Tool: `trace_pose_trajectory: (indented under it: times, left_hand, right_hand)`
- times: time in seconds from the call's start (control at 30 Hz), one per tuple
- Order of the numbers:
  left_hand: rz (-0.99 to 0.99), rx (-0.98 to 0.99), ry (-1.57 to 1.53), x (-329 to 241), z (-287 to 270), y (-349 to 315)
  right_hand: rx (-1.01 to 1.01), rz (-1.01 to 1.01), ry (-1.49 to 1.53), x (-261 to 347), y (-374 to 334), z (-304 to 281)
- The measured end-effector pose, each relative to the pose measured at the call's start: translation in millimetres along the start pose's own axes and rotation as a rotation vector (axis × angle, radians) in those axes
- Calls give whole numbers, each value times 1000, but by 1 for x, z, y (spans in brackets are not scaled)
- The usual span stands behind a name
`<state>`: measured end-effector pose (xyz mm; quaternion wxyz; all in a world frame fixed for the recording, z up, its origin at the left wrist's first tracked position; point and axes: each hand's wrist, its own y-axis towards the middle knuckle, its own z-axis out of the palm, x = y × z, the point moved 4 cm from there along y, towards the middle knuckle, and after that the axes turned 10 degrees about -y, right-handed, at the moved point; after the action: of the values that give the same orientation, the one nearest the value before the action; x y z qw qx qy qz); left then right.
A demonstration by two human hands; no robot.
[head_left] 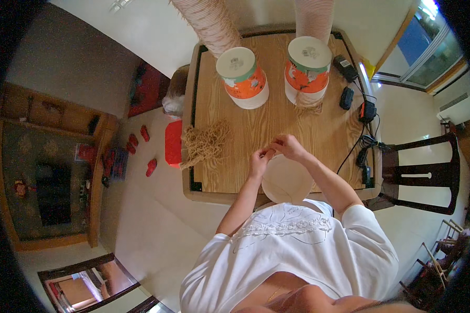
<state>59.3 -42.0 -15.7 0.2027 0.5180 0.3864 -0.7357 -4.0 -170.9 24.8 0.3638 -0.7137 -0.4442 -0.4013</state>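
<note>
My left hand (pixel 259 160) and my right hand (pixel 289 148) meet fingertip to fingertip over the near part of the table, both closed in a pinch. What they pinch is too small to make out. Just below them, close to my body, is a round cream disc-like thing (pixel 291 180), with a faint thin strand across it. Its sides are hidden, so I cannot tell how deep it is. A loose heap of tan twine (pixel 206 143) lies by the table's left edge, left of my hands.
Two orange, green and white paper tubs (pixel 244 78) (pixel 307 70) stand bottom-up on the wooden table (pixel 245 135). Behind them rise two tall ribbed columns (pixel 209 23) (pixel 314 18). Black adapters (pixel 367 110) and cables line the right side, near a dark chair (pixel 423 172). A red container (pixel 173 143) is at left.
</note>
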Motion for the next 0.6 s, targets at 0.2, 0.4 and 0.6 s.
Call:
trace_pose_trajectory:
  times: [0.2,0.4,0.6]
  left_hand:
    - [120,-55,127,-1,0,3]
    - [91,25,181,8,-2,7]
    - [86,16,185,2,-5,2]
  right_hand:
    - [-127,-84,-329,0,-2,1]
    - [-80,-73,-221,-4,-3,3]
    - [-30,-37,-167,6,-16,-7]
